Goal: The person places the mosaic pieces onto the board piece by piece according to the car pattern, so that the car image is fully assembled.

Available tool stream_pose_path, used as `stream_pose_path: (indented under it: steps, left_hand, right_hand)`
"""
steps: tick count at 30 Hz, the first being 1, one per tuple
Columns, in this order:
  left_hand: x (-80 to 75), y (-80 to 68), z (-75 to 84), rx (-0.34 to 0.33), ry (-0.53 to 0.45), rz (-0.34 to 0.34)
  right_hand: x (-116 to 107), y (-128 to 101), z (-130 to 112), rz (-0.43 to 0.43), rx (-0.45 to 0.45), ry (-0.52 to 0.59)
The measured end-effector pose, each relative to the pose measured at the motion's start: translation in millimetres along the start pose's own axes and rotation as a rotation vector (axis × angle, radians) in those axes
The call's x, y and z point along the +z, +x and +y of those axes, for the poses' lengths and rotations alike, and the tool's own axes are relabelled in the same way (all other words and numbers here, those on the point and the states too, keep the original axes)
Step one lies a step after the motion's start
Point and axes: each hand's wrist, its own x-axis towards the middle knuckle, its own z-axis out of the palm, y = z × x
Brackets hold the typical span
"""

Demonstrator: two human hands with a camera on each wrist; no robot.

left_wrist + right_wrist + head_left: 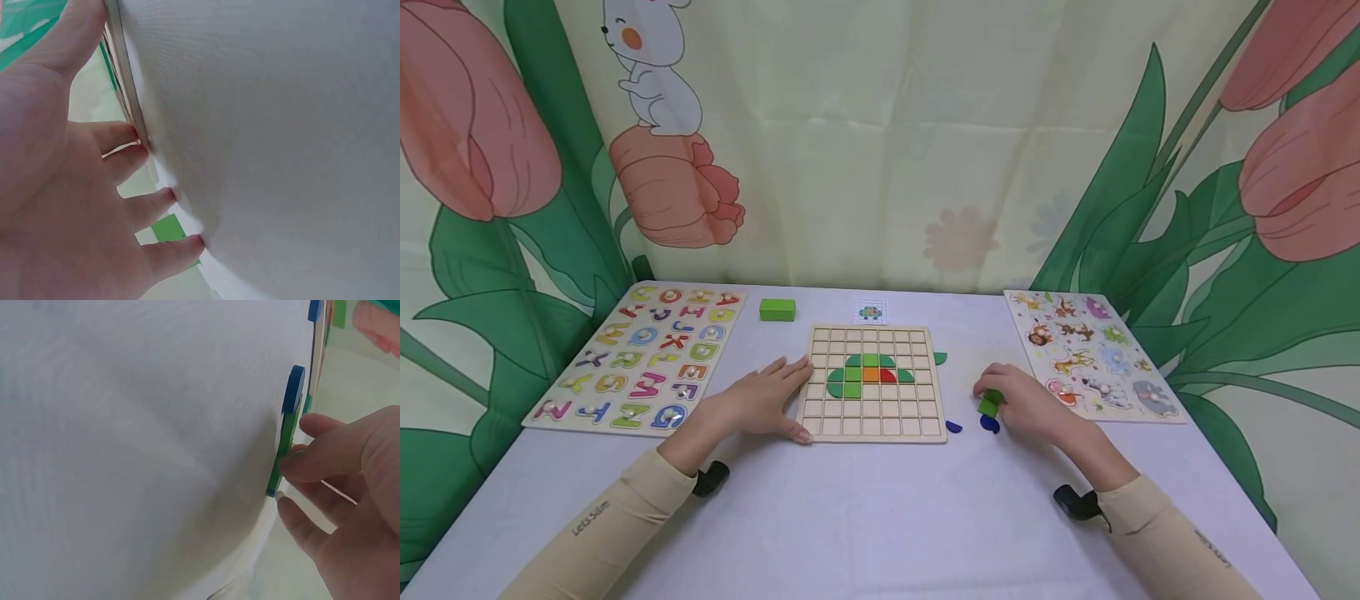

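The right hand (pixel 1022 404) pinches small light-green tiles (pixel 988 407) just over or on the white cloth-covered table (pixel 880 517), with a dark-blue rounded piece (pixel 990 424) at their near end. The left hand (pixel 767 398), fingers spread and grasping nothing, rests against the left edge of the pale wooden grid board (pixel 872 423). Green, orange and red inlaid pieces (pixel 871 374) fill some cells. Between board and right hand lies another dark-blue rounded piece (pixel 953 427); a dark-green rounded piece (pixel 940 357) sits by the board's right edge. Past the far edge are a small printed picture card (pixel 870 312) and a bright-green rectangular block (pixel 777 310).

A colourful letter board (pixel 628 393) bounds the left side, a cartoon-animal board (pixel 1120 414) the right. Open cloth stretches from the grid board's near edge between the forearms.
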Motion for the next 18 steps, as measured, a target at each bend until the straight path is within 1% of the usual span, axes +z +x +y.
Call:
stream_pose_path:
  steps: [9,13,18]
  left_hand:
    - [-0.9,-0.8,1.6,0.004,0.004,0.0]
    - [-0.4,-0.1,1.2,0.007,0.008,0.0]
    - [0.1,-0.2,0.6,0.007,0.01,0.002]
  right_hand:
    - [1.5,1.7,4.1,0.026,0.004,0.009]
    - [1.1,1.9,3.1,0.025,0.004,0.004]
    - [0.7,3.0,1.2,0.006,0.027,0.0]
